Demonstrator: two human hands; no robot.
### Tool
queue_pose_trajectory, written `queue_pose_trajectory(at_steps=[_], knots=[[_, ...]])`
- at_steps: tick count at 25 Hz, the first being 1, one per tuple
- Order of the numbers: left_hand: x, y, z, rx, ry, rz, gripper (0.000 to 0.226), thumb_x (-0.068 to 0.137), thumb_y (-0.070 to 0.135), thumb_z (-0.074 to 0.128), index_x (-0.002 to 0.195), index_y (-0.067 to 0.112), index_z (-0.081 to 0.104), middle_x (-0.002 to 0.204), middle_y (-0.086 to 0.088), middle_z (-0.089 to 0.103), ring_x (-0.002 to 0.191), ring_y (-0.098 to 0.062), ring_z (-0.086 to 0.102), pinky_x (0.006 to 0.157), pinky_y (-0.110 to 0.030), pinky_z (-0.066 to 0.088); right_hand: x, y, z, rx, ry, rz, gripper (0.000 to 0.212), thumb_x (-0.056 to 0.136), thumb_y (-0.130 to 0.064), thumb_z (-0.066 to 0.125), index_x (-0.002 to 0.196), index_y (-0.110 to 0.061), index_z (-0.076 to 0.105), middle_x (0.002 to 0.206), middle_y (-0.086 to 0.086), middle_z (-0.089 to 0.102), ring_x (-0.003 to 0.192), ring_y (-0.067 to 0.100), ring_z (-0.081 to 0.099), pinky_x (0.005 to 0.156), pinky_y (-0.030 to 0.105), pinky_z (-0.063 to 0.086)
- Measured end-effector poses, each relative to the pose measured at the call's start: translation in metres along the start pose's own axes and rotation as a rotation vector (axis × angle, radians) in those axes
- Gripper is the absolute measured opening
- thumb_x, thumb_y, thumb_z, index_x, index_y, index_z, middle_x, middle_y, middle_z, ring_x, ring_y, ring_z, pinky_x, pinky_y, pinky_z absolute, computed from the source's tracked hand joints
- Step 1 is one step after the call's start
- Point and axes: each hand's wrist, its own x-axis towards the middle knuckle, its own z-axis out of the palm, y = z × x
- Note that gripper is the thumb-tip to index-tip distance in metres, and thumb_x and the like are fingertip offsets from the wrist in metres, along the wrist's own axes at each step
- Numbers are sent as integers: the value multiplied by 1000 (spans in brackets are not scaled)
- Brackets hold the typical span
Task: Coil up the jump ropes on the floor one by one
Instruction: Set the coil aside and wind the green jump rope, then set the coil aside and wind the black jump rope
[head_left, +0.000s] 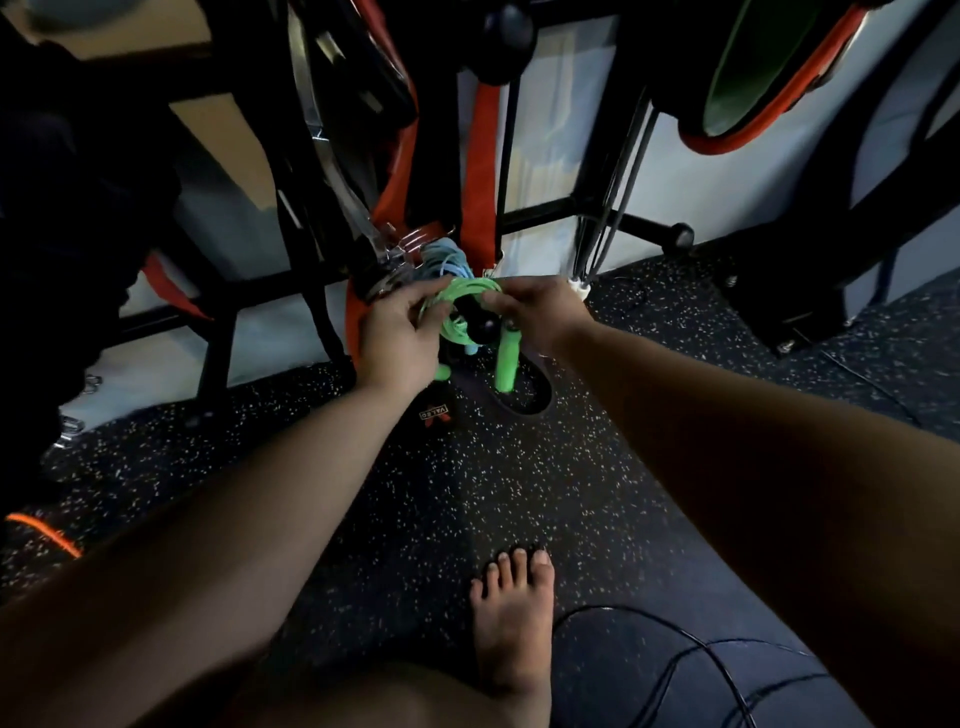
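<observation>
The green jump rope (460, 306) is already gathered into a coil and held above the floor (467, 493), pinched by the curled fingers of the left hand (397, 332) and the right hand (540, 312). A blue rope (447, 260) is seen coiled behind it; a loose black cord (675, 654) seemingly remains.

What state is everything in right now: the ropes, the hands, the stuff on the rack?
green jump rope: coiled in loops, held off the floor, handles hanging down.
left hand: grips the coil's left side.
right hand: pinches the coil's right side.
blue jump rope: bundled, behind the green one at the rack.
black cord: loose and uncoiled on the floor.
orange band: hanging from the rack.
</observation>
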Motion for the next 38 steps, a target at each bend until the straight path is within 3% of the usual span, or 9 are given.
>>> queue_pose_trajectory(at_steps=[3,6,9,13,17,24,28,32,38], knots=[[21,-6,5,-44,24,-45,28,100,13,63,127,13,71,124,1,70,112,-13,67,89,-12,50,36,-16,6,-147,-30,125,28,94,-34,66,110,-12,74,99,0,71,85,16,64,77,29,51],[43,-19,11,113,23,-206,34,102,30,61,130,13,68,130,-9,69,123,-25,62,102,-26,46,54,-31,11,-245,0,251,36,89,-45,71,101,-11,74,85,-1,69,71,12,62,62,23,49],[45,-24,15,127,93,-242,52,96,42,66,134,7,63,134,-7,66,128,-25,58,112,-32,40,33,-31,9,18,-13,277,37,92,-35,69,121,-11,69,95,2,69,72,15,62,58,25,50],[-2,-1,10,-121,139,-389,26,92,32,76,105,14,64,91,10,65,84,-10,61,75,-25,45,-43,-9,-14,344,9,240,34,98,-21,63,132,-18,62,105,6,73,72,16,59,53,23,45],[-56,24,-5,-14,-69,-328,24,88,37,79,93,19,65,81,8,66,79,-17,65,62,-25,45,-136,15,-31,311,55,230,19,97,-14,63,116,-14,67,102,8,74,84,24,68,73,29,58],[-133,148,-19,413,-628,116,21,86,39,80,90,23,68,90,2,68,70,-12,58,54,-24,40,-290,38,-78,208,215,253,11,96,-19,64,90,-26,70,80,-8,69,69,9,61,71,32,53],[-185,187,8,612,-764,287,25,83,44,82,90,23,70,88,6,70,80,-12,64,71,-26,48,-385,70,-107,139,255,316,8,98,-22,62,98,-26,69,87,-8,69,72,5,61,66,18,50],[-252,168,74,633,-923,312,23,81,41,83,81,26,66,81,8,70,81,-15,68,81,-31,54,-465,128,-116,98,302,440,6,97,-25,63,99,-28,68,95,-1,73,77,9,63,80,33,53],[-355,90,166,688,-1184,211,19,85,37,81,88,23,68,79,10,67,81,-16,67,73,-26,48,-546,226,-91,71,310,708,18,97,-24,62,109,-14,73,103,2,73,86,16,65,81,30,51]])
